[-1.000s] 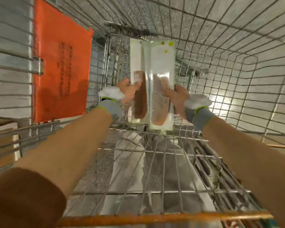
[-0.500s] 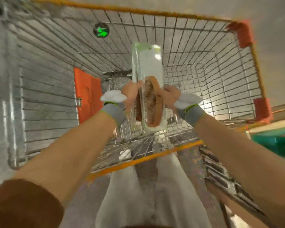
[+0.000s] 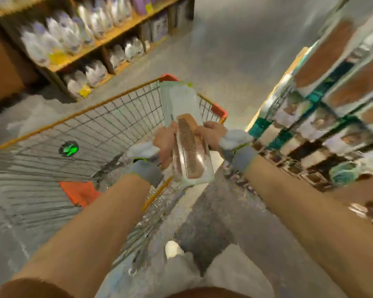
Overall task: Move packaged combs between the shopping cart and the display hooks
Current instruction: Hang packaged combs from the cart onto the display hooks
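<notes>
A: Where are the packaged combs (image 3: 187, 143)?
B: Above the shopping cart (image 3: 116, 130), by its orange rim. The left hand (image 3: 165, 145) grips one long edge and the right hand (image 3: 211, 134) grips the other.
A: Room around?
B: Open floor (image 3: 224, 50) ahead, bottle shelves (image 3: 84, 39) left, blurred display (image 3: 332, 104) close right.

Arms outstretched, left hand (image 3: 165, 141) and right hand (image 3: 212, 134) gripping comb pack (image 3: 188, 147)
</notes>
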The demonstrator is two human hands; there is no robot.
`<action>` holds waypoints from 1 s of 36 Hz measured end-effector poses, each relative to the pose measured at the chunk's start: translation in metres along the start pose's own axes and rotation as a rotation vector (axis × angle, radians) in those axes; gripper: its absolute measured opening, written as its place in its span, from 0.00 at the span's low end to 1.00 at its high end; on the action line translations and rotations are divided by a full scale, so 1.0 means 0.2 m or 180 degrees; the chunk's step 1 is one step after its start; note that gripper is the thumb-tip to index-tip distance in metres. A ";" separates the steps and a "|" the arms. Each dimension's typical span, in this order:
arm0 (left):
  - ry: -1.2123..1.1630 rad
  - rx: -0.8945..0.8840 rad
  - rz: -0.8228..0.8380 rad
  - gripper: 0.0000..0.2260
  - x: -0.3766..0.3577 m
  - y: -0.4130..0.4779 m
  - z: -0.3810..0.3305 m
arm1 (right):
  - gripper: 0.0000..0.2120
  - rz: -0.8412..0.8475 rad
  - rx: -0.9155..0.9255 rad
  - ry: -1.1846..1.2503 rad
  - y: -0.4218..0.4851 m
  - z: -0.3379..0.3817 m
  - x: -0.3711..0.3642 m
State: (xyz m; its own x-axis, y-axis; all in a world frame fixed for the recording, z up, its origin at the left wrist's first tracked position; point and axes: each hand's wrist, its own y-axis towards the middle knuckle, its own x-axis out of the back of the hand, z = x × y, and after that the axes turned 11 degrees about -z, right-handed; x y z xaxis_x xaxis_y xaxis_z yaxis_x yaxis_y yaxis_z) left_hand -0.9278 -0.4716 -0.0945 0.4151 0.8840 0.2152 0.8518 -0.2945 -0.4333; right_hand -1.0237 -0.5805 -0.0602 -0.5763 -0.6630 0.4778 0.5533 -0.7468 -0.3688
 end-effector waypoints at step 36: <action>0.1410 -0.1652 0.1425 0.07 -1.03 -1.32 -0.32 | 0.21 -0.2409 -0.0651 0.1040 -0.88 -0.78 1.47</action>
State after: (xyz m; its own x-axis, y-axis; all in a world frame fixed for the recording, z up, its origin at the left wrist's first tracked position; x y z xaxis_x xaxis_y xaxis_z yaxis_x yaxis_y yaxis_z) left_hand -1.2169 -0.5996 0.0313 0.7465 0.4490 0.4911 0.5697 -0.8125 -0.1232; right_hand -1.3835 -0.6517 0.0206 -0.9095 0.0611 0.4111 -0.1530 -0.9689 -0.1944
